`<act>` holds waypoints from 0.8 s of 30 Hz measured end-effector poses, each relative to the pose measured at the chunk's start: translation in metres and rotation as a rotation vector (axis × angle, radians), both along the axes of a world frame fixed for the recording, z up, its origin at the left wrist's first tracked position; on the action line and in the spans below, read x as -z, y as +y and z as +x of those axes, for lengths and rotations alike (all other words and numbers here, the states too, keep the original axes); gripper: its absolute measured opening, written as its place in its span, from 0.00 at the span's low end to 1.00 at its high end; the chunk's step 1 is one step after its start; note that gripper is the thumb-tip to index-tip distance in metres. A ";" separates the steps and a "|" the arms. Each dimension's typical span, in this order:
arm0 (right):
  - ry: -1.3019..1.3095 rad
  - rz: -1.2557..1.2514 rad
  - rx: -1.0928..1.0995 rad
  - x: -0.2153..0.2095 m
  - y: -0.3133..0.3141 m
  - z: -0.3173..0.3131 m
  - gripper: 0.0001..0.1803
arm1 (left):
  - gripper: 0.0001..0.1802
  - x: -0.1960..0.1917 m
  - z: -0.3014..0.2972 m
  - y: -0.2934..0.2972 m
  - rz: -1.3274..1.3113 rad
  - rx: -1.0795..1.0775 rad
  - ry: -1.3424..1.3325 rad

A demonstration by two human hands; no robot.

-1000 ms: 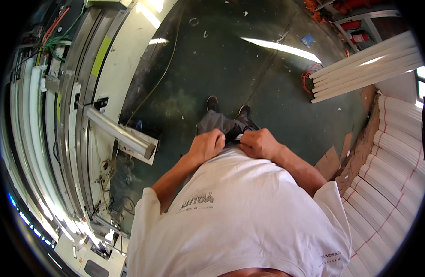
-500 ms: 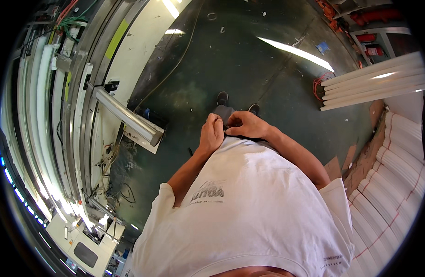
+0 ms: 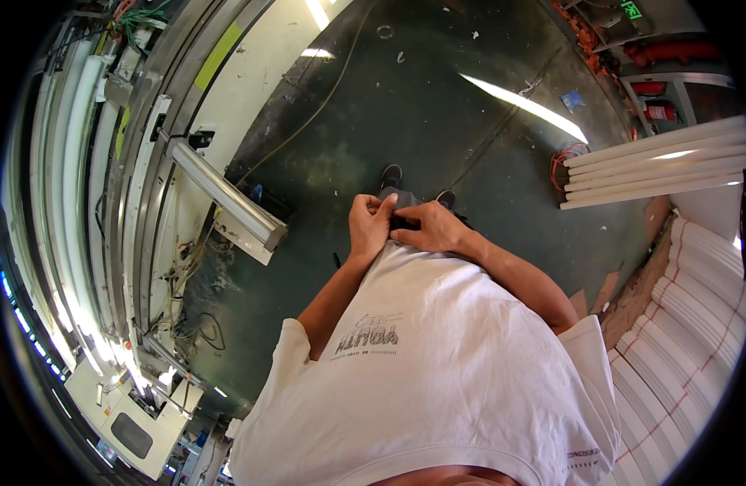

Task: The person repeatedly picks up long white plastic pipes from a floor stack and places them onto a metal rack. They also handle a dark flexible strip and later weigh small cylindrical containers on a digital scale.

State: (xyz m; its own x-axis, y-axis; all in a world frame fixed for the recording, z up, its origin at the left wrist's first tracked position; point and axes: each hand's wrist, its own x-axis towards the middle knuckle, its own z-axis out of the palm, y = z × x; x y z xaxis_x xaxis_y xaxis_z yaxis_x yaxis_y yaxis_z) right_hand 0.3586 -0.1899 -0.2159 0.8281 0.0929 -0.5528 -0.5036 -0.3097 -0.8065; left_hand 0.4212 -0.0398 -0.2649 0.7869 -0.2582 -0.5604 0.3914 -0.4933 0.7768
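At the front hem of my white T-shirt, both hands meet over the waist of my dark grey trousers. My left hand is closed, its thumb pressed toward the curled fingers at the trouser front. Close beside it, my right hand is bent inward with its fingertips together at the same spot. Dark material shows between the hands, but what the fingers pinch is too small and covered to make out. Beyond them my dark shoes stand on the green floor.
To the left runs a long machine with metal rails; a metal bar juts from it toward me. White tubes lie bundled at the right, above stacked white strips. A thin cable crosses the floor. Red extinguishers stand far right.
My right hand has flattened, its fingers closer to the hem. The left thumb now points up more, and more dark cloth shows between the hands. The view has shifted slightly.
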 end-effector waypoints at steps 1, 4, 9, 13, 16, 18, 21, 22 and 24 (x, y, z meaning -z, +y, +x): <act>-0.105 -0.036 0.003 -0.001 0.002 -0.002 0.19 | 0.24 0.000 0.001 0.000 0.031 0.010 -0.049; -0.145 -0.091 -0.075 0.000 -0.001 -0.001 0.19 | 0.26 0.012 0.005 0.006 0.048 0.100 -0.061; -0.104 -0.092 -0.113 0.008 -0.001 -0.012 0.20 | 0.25 0.018 0.005 0.013 -0.099 0.157 0.049; -0.120 -0.074 -0.008 0.007 -0.004 -0.016 0.19 | 0.18 0.015 0.016 0.024 -0.169 0.541 0.069; -0.144 -0.073 0.012 0.008 -0.002 -0.023 0.19 | 0.14 0.007 0.028 0.035 -0.296 0.807 0.021; -0.181 -0.074 0.020 0.009 -0.001 -0.020 0.19 | 0.12 0.005 0.036 0.033 -0.309 0.816 0.238; -0.234 -0.081 0.079 0.010 0.000 -0.024 0.18 | 0.07 0.003 0.036 0.029 -0.261 0.774 0.195; -0.219 -0.085 0.100 0.010 0.000 -0.023 0.18 | 0.06 0.003 0.035 0.027 -0.216 0.735 0.155; -0.207 -0.089 0.124 0.009 0.001 -0.018 0.18 | 0.05 0.010 0.030 0.025 -0.231 0.642 0.041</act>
State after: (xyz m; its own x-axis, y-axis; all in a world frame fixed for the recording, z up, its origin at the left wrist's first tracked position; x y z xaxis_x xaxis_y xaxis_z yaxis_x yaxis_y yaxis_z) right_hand 0.3406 -0.1892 -0.2252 0.9264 -0.0578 -0.3721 -0.3695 -0.3300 -0.8686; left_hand 0.4508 -0.0151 -0.2747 0.4175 -0.7832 -0.4608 0.1082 -0.4606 0.8810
